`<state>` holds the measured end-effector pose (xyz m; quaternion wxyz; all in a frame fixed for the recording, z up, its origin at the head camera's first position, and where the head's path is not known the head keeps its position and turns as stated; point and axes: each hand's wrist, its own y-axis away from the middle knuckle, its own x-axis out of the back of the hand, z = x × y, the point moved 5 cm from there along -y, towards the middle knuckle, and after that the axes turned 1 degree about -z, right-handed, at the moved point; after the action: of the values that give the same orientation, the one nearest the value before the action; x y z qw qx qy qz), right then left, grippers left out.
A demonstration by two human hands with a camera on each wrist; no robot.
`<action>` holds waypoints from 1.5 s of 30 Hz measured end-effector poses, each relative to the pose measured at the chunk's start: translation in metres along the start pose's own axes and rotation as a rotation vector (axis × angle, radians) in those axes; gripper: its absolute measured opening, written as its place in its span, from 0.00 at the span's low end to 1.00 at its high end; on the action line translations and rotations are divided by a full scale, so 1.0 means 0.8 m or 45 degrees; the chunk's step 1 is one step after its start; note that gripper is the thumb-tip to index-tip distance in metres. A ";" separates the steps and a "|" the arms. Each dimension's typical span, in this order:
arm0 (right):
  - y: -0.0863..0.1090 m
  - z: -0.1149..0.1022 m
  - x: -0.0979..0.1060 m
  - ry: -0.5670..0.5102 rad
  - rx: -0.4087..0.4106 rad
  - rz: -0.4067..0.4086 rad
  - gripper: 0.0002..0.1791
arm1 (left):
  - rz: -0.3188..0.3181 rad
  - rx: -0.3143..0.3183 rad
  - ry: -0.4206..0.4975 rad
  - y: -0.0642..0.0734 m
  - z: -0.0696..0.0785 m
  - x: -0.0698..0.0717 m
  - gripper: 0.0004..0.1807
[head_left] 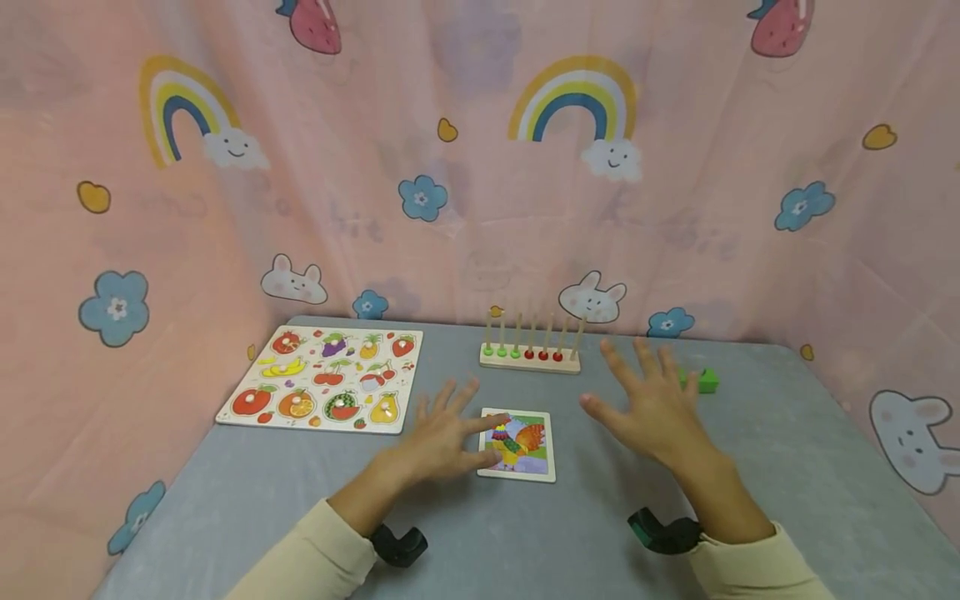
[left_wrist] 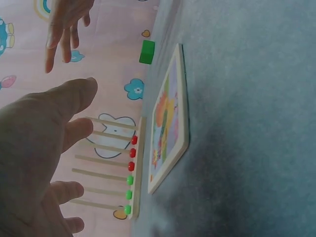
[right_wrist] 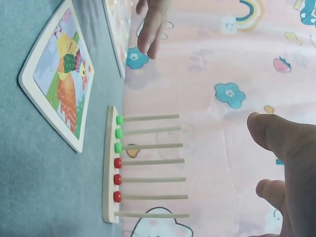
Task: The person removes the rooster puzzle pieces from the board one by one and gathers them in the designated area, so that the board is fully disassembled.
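My left hand [head_left: 442, 437] has its fingers spread over the left side of a small square picture puzzle [head_left: 534, 437]. In the left wrist view, this hand hovers above the table with nothing in it. The puzzle shows a colourful hen in a pale frame, its left part hidden behind thumb and forefinger in the head view. To the right of it, my right hand [head_left: 660, 412] is held in the air, fingers apart and nothing gripped. Behind the puzzle stands a wooden peg rack [right_wrist: 110, 168] with several upright rods, three green beads [left_wrist: 129, 194] and three red beads [left_wrist: 132, 153] low on them.
A fruit peg puzzle board [head_left: 407, 371] lies at the back left of the grey table [head_left: 495, 542]. At the back right, partly behind the right fingers, is a green block [head_left: 708, 381]. A pink patterned curtain [head_left: 487, 242] hangs around the table's back and sides.
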<state>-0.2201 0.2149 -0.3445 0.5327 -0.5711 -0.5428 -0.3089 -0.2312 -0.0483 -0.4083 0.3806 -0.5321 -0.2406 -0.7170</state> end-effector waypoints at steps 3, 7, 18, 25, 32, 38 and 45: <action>0.000 -0.002 -0.004 -0.013 0.001 -0.016 0.48 | -0.017 0.010 0.024 -0.002 -0.001 -0.008 0.30; 0.001 -0.004 -0.010 -0.030 0.021 -0.008 0.46 | -0.022 0.010 0.052 -0.005 -0.003 -0.018 0.30; -0.008 -0.010 -0.034 -0.065 0.077 0.014 0.44 | -0.051 0.016 0.131 -0.010 -0.010 -0.045 0.27; -0.013 -0.013 -0.046 -0.110 0.065 -0.027 0.44 | -0.025 0.016 0.183 -0.012 -0.014 -0.055 0.26; -0.019 -0.019 -0.057 -0.155 0.126 -0.016 0.43 | 0.012 0.014 0.165 -0.014 -0.016 -0.063 0.25; -0.029 -0.033 -0.066 -0.217 0.189 -0.011 0.42 | 0.041 -0.006 0.127 -0.013 -0.017 -0.067 0.23; -0.040 -0.045 -0.084 -0.301 0.244 0.009 0.40 | 0.072 -0.008 0.065 -0.011 -0.018 -0.070 0.22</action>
<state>-0.2567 0.1566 -0.3895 0.5183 -0.5519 -0.6266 -0.1844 -0.2385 -0.0378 -0.4654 0.4050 -0.5215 -0.2134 -0.7200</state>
